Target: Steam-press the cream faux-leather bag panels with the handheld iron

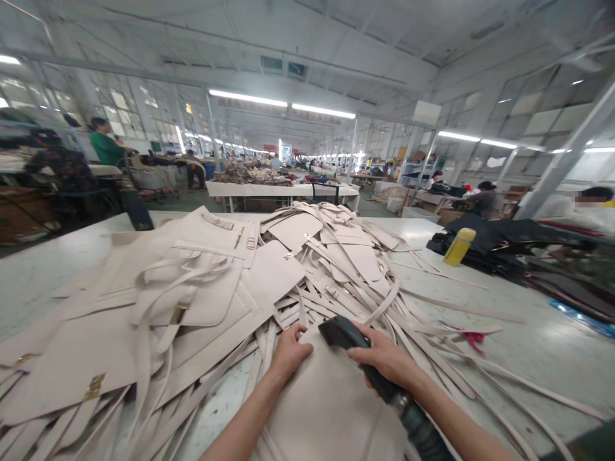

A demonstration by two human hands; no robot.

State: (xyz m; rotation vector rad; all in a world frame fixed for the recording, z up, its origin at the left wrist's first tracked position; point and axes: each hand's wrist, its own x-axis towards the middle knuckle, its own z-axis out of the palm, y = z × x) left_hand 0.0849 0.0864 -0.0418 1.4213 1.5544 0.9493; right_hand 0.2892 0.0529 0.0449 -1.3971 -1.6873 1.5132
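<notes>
A pale beige leather-like bag (pixel 331 400) lies flat on the table right in front of me. My left hand (pixel 289 352) pinches its far left edge, thumb on top and fingers curled over. In my right hand (pixel 382 355) is a black handheld tool (pixel 343 333) with a wide, angled head and a thick dark hose (pixel 423 429) trailing toward me. The tool's head sits over the bag's far right part; whether it touches the surface cannot be told. Long beige straps (pixel 446 368) spread out around the bag.
Beige bags with gold clasps are heaped at left (pixel 206 282) and ahead (pixel 293 234). On the right are a yellow bottle (pixel 460 246), dark bags (pixel 509 240) and a small pink item (pixel 474 339). A black upright object (pixel 138 210) stands at the far-left table edge. Several people work beyond.
</notes>
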